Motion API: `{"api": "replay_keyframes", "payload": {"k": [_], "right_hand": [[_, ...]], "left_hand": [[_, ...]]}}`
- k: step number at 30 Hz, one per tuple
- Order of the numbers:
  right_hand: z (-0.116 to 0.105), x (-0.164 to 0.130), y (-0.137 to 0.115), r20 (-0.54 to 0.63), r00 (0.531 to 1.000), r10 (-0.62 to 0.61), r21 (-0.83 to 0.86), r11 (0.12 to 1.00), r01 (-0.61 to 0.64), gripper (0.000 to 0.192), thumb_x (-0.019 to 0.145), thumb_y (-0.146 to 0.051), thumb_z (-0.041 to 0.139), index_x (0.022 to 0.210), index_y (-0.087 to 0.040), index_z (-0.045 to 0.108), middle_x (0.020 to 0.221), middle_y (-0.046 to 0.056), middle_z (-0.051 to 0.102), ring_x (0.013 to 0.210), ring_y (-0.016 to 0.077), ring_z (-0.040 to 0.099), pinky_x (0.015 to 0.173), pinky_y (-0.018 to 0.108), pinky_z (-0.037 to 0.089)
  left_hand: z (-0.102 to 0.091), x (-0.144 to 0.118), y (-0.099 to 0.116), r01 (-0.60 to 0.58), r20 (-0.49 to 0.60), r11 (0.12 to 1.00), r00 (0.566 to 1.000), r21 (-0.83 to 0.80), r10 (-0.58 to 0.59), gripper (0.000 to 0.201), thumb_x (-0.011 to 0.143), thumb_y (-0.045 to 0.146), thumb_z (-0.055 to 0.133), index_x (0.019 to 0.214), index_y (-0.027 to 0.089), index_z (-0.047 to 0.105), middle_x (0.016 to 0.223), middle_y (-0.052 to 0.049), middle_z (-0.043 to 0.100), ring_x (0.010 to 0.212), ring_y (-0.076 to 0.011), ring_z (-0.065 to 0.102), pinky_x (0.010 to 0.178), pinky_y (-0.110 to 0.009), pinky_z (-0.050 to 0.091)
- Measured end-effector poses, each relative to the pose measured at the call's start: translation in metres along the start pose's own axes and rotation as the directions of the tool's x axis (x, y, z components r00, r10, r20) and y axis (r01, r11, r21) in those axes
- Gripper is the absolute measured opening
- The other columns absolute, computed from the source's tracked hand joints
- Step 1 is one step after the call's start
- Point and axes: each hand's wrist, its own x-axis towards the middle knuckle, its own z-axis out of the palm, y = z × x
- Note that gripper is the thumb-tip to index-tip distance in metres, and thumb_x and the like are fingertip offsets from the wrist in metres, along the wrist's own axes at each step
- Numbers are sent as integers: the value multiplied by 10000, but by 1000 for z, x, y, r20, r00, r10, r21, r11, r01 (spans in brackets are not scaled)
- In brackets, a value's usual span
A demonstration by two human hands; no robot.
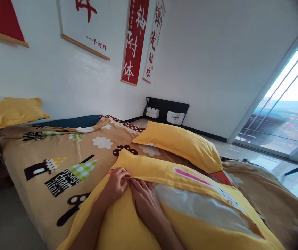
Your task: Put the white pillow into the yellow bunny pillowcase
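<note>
A yellow pillowcase [203, 222] lies in front of me, its flap partly apart, with a white pillow [190, 199] showing through the long opening. Near the left end of that opening, my left hand [117, 184] is closed, its fingertips pinching the pillowcase edge. Close beside it, my right hand [146, 199] lies on the yellow cloth. Its fingers are stretched out and rather flat, with the tips at the flap's edge and the thumb hidden. A pink and white printed shape shows on the flap.
A second yellow pillow [177, 142] lies just beyond, on the brown patterned bedding [68, 149]. Another yellow pillow [10, 111] is at the far left. A black stand [164, 107] holding a white box [152, 112] is in the corner. A glass door [281, 114] stands at right.
</note>
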Motion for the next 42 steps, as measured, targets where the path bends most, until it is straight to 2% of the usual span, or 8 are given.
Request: {"api": "replay_keyframes", "payload": {"k": [5,10,13,17,23,28,35,42], "right_hand": [[4,-1,1,36,999,17,6,1000,-17,456,905,-195,458,1349,-289,497,1353,-7,517,1171,146,476,1008,345,402],[4,-1,0,83,996,32,12,999,-33,440,914,-199,444,1343,-271,506,1368,7,510,1194,156,478,1032,367,398],[-1,-1,-1,174,983,50,23,998,-55,451,934,-215,392,1375,-244,481,1402,36,480,1235,181,461,1064,402,387],[-6,0,-2,267,961,66,110,989,-98,487,944,-207,344,1422,-232,431,1439,44,437,1273,196,428,1108,425,361],[-7,8,1,180,968,173,465,853,-239,480,899,-139,408,1340,-277,538,1316,27,536,1208,111,494,1109,297,384],[-12,15,1,86,946,313,687,669,-284,372,912,-191,406,1167,-213,677,1164,55,618,1062,67,572,962,183,467],[-15,15,-1,132,911,391,733,580,-355,327,916,-272,456,1141,-229,690,1197,46,599,1076,67,565,972,165,451],[-18,16,-9,121,892,435,691,608,-390,315,920,-293,452,1113,-215,689,1140,47,608,1042,75,552,959,178,434]], "left_hand": [[1,0,-1,8,-7,1000,1000,3,-8,162,800,172,510,884,183,648,927,-64,627,938,-218,562,894,-381,381],[1,0,-5,111,-73,993,991,-38,-113,142,747,147,478,806,177,603,900,-66,623,894,-211,572,877,-381,428],[2,1,-9,114,-109,991,987,-64,-121,129,735,166,466,777,175,587,886,-70,618,874,-210,571,853,-376,447],[3,1,-11,105,-67,993,992,-53,-109,181,722,181,472,825,176,621,918,-79,619,922,-224,567,886,-391,440],[2,-3,-2,60,17,998,998,25,-60,325,741,183,501,1023,187,664,1063,-83,631,1056,-246,545,989,-439,328],[0,-2,3,18,86,1000,996,-24,-16,298,903,410,478,970,184,661,1017,-75,639,985,-229,557,927,-396,323],[3,2,4,57,77,998,996,-28,-54,376,923,490,422,809,177,597,857,-49,621,878,-222,550,844,-389,298],[5,0,2,40,47,999,998,-29,-38,341,940,459,390,862,171,554,913,-65,594,916,-234,526,865,-402,305]]}}
